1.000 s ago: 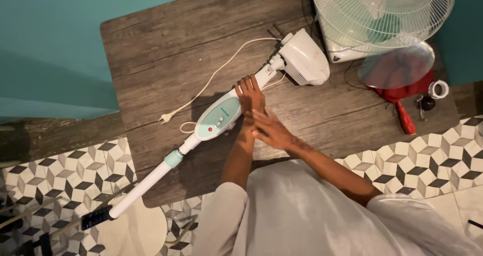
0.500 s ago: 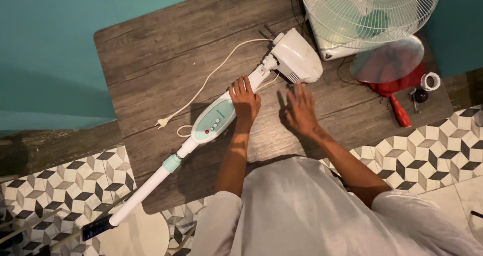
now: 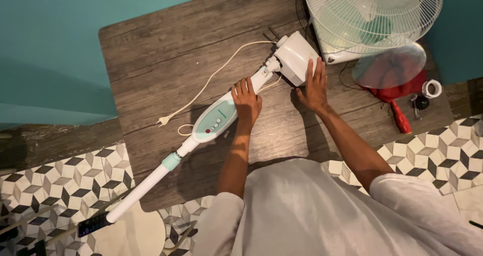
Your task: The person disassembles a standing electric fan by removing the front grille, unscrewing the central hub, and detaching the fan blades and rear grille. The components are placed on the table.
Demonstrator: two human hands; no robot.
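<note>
Fan grille [image 3: 372,12] cut off by top edge. Right hand [image 3: 314,85] hid motor housing [image 3: 297,57] side. Pole [image 3: 141,188] foot indistinct.
</note>
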